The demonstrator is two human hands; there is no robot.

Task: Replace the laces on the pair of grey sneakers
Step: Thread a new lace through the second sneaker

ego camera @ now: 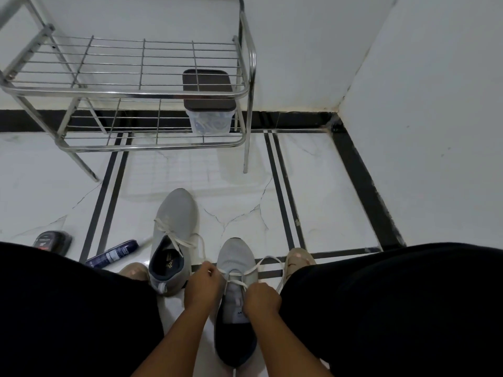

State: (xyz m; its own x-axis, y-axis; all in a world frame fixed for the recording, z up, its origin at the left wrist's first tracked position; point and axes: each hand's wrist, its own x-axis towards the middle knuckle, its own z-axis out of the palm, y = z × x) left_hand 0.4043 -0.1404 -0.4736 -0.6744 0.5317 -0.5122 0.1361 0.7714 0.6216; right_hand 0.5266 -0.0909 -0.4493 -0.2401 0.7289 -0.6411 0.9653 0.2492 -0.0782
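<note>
Grey sneakers are seen on the white tiled floor [326, 186], between the person's black-clad legs. The nearer sneaker [235, 300] is being worked on. One end of its white lace [268, 261] is pinched by the left hand [202, 284], with the fingers curled shut around it. The lace over the tongue is gripped by the right hand [262, 300], which is closed in a fist. The other sneaker [172, 240] is set just beside it, with a white lace crossed loosely on top. A dark spray can [113, 254] is laid on its side nearby. A clear box with a brown lid [209, 100] is kept in the steel rack [136, 91].
</note>
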